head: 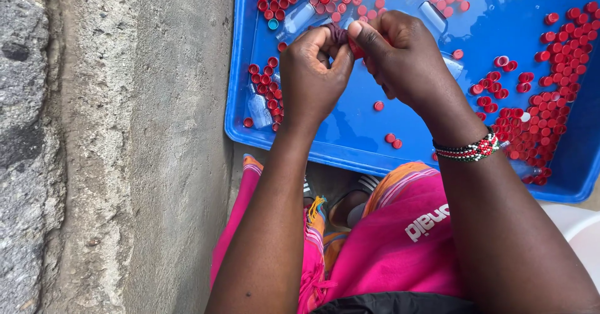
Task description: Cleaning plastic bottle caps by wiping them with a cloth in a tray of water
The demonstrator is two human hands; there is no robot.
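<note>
Over a blue tray (350, 145) wet with water, the left hand (312, 79) pinches a small dark purplish piece (338, 34) at its fingertips, and the right hand (403, 54) pinches a red cap (356, 47) pressed against it. Loose red caps (550, 95) cluster at three o'clock and at twelve; one blue cap (272, 24) lies at ten. A beaded bracelet (469, 151) circles the right wrist.

Bare forearms, beaded bracelet (470, 149) on right wrist, pink striped wrap (400, 233)
</note>
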